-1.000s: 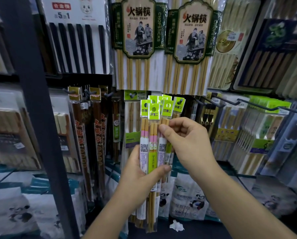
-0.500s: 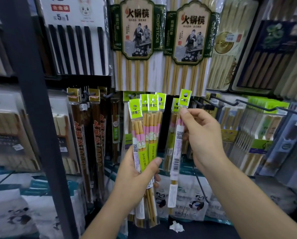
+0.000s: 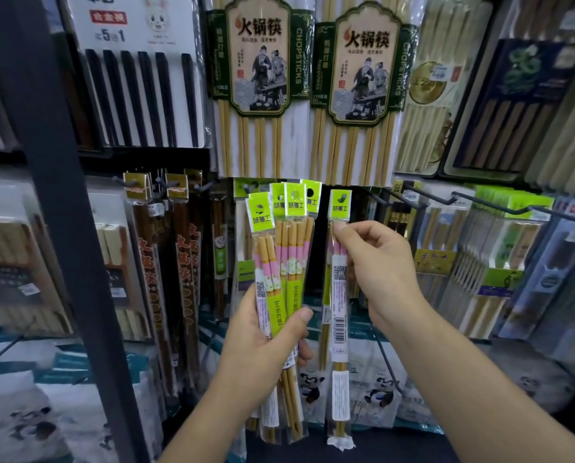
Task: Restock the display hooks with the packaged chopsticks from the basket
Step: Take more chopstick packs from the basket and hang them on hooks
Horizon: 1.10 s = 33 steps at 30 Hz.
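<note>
My left hand (image 3: pixel 262 342) grips a fanned bundle of several chopstick packs (image 3: pixel 284 262), each with a lime-green header card and pink-banded bamboo sticks. My right hand (image 3: pixel 376 269) pinches one single pack (image 3: pixel 338 295) just below its green header and holds it upright, a little to the right of the bundle. Black wire display hooks (image 3: pixel 413 197) stick out of the rack to the right of that pack's header. The basket is out of view.
Large hot-pot chopstick packs (image 3: pixel 262 78) hang directly above. Dark brown chopstick packs (image 3: pixel 152 262) hang at the left beside a black rack upright (image 3: pixel 55 195). More boxed chopsticks (image 3: pixel 496 255) fill the hooks at right. Panda-printed packs (image 3: pixel 376 389) lie below.
My right hand pulled one pack out of the bundle and carried it to the right and slightly up. The left hand's bundle has fanned out and stayed roughly in place.
</note>
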Each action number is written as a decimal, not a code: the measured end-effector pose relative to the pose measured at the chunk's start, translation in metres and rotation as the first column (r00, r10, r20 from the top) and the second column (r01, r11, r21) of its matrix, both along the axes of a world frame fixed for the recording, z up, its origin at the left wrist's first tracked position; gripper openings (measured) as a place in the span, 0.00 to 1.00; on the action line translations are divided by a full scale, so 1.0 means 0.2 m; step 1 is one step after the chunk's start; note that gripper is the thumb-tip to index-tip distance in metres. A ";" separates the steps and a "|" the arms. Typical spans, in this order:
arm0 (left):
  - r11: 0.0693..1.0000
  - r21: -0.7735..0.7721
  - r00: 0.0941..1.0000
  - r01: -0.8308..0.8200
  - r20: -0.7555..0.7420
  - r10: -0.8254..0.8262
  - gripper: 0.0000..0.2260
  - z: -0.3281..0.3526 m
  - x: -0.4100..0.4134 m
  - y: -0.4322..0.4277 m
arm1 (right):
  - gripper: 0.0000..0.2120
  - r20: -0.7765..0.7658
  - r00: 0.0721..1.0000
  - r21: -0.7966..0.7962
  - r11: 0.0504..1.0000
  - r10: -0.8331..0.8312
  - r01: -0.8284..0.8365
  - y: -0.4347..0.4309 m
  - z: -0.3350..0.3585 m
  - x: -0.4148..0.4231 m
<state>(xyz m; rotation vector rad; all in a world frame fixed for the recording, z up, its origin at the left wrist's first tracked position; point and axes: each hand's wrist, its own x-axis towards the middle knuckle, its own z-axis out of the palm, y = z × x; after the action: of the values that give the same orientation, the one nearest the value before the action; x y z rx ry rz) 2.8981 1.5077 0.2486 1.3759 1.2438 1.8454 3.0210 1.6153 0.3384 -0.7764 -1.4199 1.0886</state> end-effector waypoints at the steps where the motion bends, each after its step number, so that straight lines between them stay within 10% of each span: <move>1: 1.000 0.000 1.000 0.001 -0.003 -0.001 0.10 0.00 0.00 0.00 | 0.09 -0.005 1.000 -0.006 1.000 0.003 -0.003 0.00 0.00 0.00; 13: 0.999 -0.030 1.000 0.017 0.010 -0.016 0.10 0.00 0.01 0.00 | 0.09 0.165 0.967 0.208 0.965 -0.196 0.160 0.00 -0.06 0.02; 20: 0.995 -0.051 0.994 0.091 0.060 -0.088 0.09 0.01 0.02 -0.01 | 0.07 0.107 0.983 0.199 0.966 0.148 -0.167 -0.10 -0.02 0.00; 33: 0.996 -0.014 0.996 -0.093 -0.008 0.093 0.10 0.00 0.00 -0.01 | 0.06 -0.045 0.998 0.116 0.993 0.032 -0.026 -0.05 -0.02 0.00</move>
<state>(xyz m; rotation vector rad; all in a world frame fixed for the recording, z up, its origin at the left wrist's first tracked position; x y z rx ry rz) 2.8974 1.5063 0.2490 1.3394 1.3429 1.8911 3.0213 1.6053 0.3349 -0.6455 -1.4450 1.0309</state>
